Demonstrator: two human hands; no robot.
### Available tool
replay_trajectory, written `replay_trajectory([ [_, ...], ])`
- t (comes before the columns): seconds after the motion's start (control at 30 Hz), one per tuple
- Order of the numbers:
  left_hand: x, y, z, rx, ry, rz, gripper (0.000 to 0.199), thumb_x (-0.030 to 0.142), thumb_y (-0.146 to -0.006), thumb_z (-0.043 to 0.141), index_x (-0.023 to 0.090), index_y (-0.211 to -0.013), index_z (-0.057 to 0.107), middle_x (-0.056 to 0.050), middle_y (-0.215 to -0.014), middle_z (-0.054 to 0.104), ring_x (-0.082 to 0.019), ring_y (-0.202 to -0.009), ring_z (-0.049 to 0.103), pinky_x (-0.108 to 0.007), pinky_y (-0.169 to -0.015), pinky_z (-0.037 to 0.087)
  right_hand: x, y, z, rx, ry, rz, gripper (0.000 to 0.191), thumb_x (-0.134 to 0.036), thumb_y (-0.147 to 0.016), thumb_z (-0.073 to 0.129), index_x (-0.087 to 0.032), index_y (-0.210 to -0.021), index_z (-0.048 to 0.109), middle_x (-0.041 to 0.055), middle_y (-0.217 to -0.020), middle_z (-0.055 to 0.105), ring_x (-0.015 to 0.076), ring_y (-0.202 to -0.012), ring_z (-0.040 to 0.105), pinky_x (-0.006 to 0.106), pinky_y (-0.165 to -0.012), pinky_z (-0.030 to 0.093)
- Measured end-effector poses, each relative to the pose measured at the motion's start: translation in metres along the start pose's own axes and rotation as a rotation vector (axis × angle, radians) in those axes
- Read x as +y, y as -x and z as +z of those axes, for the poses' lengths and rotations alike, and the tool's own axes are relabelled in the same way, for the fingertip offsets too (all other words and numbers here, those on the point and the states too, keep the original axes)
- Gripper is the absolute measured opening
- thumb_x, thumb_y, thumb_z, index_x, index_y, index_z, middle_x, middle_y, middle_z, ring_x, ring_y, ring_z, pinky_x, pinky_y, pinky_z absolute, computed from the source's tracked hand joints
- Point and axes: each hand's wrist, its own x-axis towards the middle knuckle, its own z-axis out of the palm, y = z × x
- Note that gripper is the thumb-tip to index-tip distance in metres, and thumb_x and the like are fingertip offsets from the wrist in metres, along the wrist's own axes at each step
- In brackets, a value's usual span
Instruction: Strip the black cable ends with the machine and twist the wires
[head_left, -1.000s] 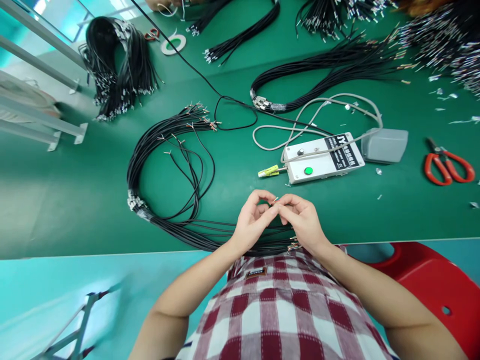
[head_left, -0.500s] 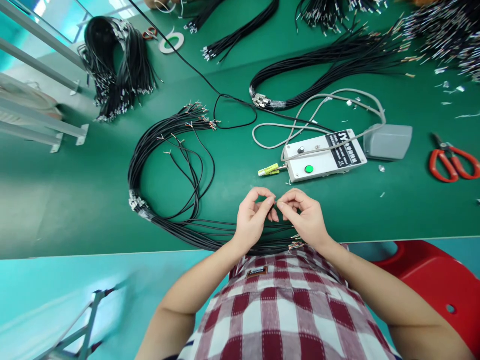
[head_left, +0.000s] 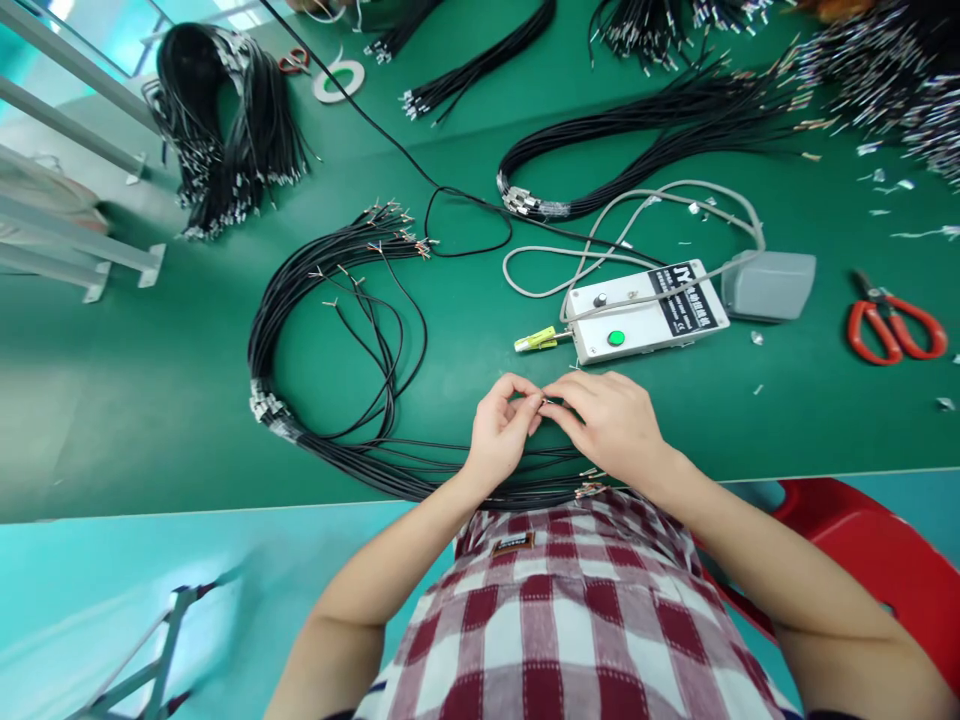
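Near the front of the table, my left hand (head_left: 504,428) pinches the end of a thin black cable between thumb and index finger. My right hand (head_left: 609,420) meets it fingertip to fingertip, its thumb and fingers closed on the small wire strands at that cable's tip. Most of the strands are hidden by the fingers. A looped bundle of black cables (head_left: 259,330) curves round on the left, bound with clear wrap, and its lower ends run under my hands to the stripped wire ends (head_left: 591,489) at the table edge.
Just beyond my hands lies a white control box (head_left: 649,312) with a green button and a yellow-tipped shaft. A grey block (head_left: 771,286), red-handled pliers (head_left: 896,325), another cable bundle (head_left: 600,130) and a tape roll (head_left: 338,82) lie around. A red stool (head_left: 862,560) stands at right.
My right hand has turned palm down, and its fingertips have come over to my left fingertips, closing on the wire tip. The left hand has barely moved; the view has shifted slightly.
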Motion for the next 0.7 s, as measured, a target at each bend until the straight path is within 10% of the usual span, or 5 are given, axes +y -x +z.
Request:
replay_trajectory([
  [0.2, 0.001, 0.0, -0.015, -0.072, -0.451, 0.286, 0.009, 0.024, -0.09, 0.058, 0.021, -0.082, 0.062, -0.007, -0.089, 0.061, -0.019, -0.087, 0.056, -0.031, -0.081, 0.046, 0.007, -0.01, 0.002, -0.077, 0.115, -0.125, 0.03, -0.031, -0.103, 0.045, -0.019, -0.087, 0.069, 0.0014, -0.078, 0.073, 0.0153, -0.07, 0.061, 0.033, -0.069, 0.031],
  [0.43, -0.002, -0.01, -0.019, -0.034, -0.174, 0.022, 0.016, 0.031, -0.092, 0.059, 0.019, -0.083, 0.054, 0.003, -0.068, 0.049, -0.009, -0.054, 0.042, -0.022, -0.052, 0.031, -0.003, -0.014, -0.004, -0.051, 0.279, -0.093, 0.017, -0.029, -0.098, 0.057, -0.018, -0.101, 0.069, 0.0064, -0.1, 0.075, 0.0204, -0.089, 0.062, 0.036, -0.076, 0.031],
  [0.7, -0.001, -0.022, -0.03, 0.014, -0.172, 0.042, 0.017, 0.03, -0.09, 0.06, 0.018, -0.081, 0.052, 0.004, -0.065, 0.047, -0.007, -0.053, 0.042, -0.021, -0.05, 0.03, 0.006, -0.045, -0.002, -0.041, 0.354, -0.171, 0.019, -0.022, -0.1, 0.051, -0.02, -0.096, 0.069, 0.0047, -0.099, 0.075, 0.0224, -0.097, 0.057, 0.039, -0.078, 0.029],
])
